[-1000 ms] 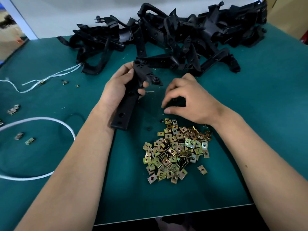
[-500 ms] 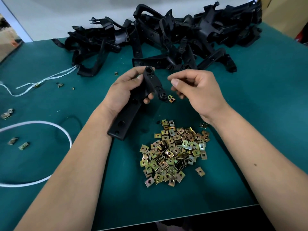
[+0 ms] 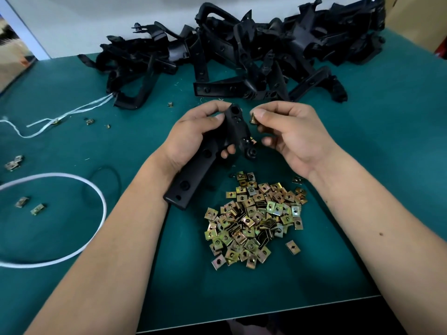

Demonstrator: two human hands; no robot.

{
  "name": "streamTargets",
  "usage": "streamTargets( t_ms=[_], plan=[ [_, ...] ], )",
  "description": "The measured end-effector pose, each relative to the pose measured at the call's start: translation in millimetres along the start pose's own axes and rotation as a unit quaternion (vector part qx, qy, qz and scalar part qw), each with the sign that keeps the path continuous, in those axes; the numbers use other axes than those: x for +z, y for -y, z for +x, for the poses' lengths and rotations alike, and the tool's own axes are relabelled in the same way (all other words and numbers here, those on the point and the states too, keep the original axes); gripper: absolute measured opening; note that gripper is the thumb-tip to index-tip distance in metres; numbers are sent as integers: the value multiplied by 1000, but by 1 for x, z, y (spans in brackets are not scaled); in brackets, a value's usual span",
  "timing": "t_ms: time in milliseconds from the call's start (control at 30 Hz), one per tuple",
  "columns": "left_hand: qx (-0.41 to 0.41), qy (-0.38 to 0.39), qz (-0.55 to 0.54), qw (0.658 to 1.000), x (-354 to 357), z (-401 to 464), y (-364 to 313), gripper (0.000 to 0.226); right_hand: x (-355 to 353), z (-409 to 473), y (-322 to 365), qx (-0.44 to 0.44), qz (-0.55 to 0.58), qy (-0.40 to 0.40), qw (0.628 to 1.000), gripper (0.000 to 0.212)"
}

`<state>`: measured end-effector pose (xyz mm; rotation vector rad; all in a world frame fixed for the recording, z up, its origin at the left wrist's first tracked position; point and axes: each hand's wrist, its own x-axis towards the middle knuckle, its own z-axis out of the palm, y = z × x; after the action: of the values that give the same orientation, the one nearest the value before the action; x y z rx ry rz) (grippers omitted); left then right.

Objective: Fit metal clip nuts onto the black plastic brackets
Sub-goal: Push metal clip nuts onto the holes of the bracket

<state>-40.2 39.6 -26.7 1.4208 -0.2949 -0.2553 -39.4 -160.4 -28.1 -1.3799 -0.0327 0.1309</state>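
Brass clip nut [image 3: 253,118] pinched by right hand [image 3: 294,134].

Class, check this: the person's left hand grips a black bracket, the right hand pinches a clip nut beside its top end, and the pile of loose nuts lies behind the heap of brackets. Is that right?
One point is wrong. In the head view the pile of nuts lies in front of the heap of brackets, near the person. The rest stands: the left hand grips the bracket, and the right hand pinches the clip nut.
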Motion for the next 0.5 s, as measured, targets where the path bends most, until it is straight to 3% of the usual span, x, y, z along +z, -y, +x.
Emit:
streamTargets(
  t_ms=[500],
  plan=[
    [-2,9,2,1000,1,0,0,12,-2,2,0,15,32,2,999,17]
  ],
)
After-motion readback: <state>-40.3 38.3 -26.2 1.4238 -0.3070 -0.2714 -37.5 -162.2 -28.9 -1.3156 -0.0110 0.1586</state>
